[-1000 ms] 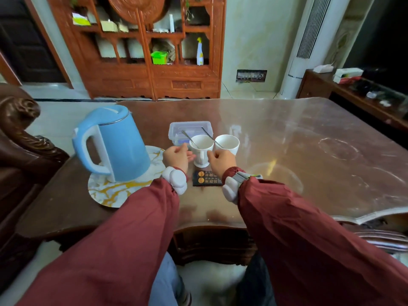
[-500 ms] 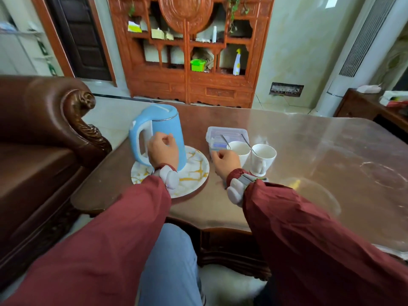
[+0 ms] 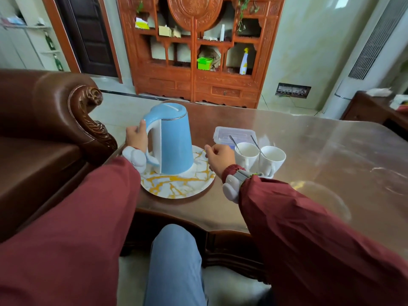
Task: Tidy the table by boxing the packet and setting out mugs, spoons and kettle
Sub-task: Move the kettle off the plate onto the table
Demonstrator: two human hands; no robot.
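A blue kettle (image 3: 174,140) stands upright on a round white tray with yellow veins (image 3: 176,187) at the table's left end. My left hand (image 3: 135,136) is closed around the kettle's white-backed handle. My right hand (image 3: 219,155) sits at the tray's right rim, thumb and curled fingers pinched on it. Right of that hand stand two white mugs, one (image 3: 246,151) touching the other (image 3: 272,154), each with a metal spoon (image 3: 233,140) leaning in it. Behind them lies a clear lidded plastic box (image 3: 234,132). Its contents are unclear.
A brown leather sofa arm (image 3: 88,120) presses close on the left of the glossy brown table (image 3: 331,155). My knee (image 3: 174,250) is under the front edge. A carved wooden cabinet (image 3: 194,62) stands across the floor and a dark side table (image 3: 371,107) sits far right.
My left hand moved from the kettle's near side to its handle. My right hand left the mugs and went to the tray's rim. The view swung left.
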